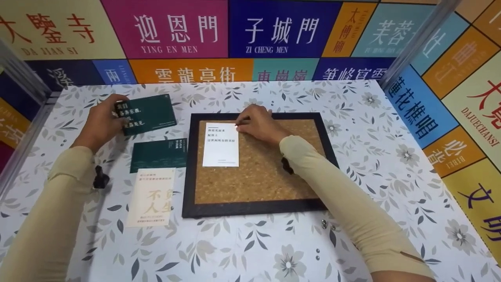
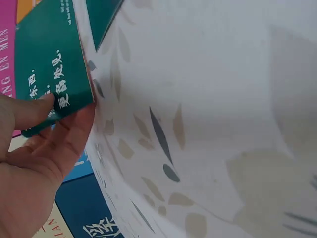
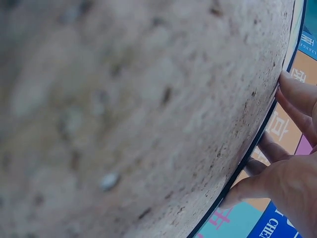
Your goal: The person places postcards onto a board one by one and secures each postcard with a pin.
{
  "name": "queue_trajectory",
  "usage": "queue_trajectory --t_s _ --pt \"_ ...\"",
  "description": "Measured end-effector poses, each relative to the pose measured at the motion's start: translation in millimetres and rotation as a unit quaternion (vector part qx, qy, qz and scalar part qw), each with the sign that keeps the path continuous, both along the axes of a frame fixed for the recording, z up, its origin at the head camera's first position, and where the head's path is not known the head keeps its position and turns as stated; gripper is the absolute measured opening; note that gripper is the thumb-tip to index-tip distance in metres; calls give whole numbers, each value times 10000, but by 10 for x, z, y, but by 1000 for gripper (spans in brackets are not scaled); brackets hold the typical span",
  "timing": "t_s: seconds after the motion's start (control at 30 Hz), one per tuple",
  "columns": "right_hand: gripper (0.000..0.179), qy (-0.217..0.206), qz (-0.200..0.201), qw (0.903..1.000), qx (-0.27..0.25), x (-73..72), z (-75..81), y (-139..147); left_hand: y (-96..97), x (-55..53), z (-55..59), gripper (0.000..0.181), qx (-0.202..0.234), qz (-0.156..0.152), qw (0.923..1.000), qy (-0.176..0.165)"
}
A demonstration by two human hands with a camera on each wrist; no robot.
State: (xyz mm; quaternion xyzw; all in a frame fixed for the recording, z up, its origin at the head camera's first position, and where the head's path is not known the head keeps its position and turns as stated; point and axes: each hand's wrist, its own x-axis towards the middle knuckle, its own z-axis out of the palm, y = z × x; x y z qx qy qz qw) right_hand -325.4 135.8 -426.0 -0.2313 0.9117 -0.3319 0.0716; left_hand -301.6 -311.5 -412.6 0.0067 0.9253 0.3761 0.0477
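Observation:
My left hand pinches a dark green card with pale lettering by its left edge, thumb in front. In the left wrist view several fingers support this card from behind. A cork board with a black frame lies to the right, and a white printed card is on its upper left part. My right hand has thumb and forefinger pinched together at that card's upper right corner, where a tiny bright spot shows; I cannot tell what it is. The other fingers reach over the board's top edge.
Left of the board lie a second green card and a cream card, which overlaps its lower edge. Small shiny bits are on the floral tablecloth below the board. Colourful lettered panels stand behind and at the right.

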Motion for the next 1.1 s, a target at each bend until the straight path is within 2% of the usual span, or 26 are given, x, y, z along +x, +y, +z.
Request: queue_trajectory --t_s 0.2,0.33,0.47,0.57,0.83,1.1 --pt "10 65 70 9999 -86 -18 7 -6 3 122 44 69 667 173 9976 12" --pt "10 57 68 9999 -114 -20 6 -17 54 220 72 69 1075 329 9935 191" --pt "10 40 72 9999 -99 -13 9 -14 151 315 119 72 1251 517 9903 310" --pt "10 32 70 9999 -90 -5 14 -6 238 378 153 73 1289 531 9895 375" --pt "11 64 137 9998 -151 2 15 7 503 571 173 67 1725 14 9837 504" --pt "11 94 119 9998 -150 -13 -4 0 766 683 166 68 1750 -505 9817 556"
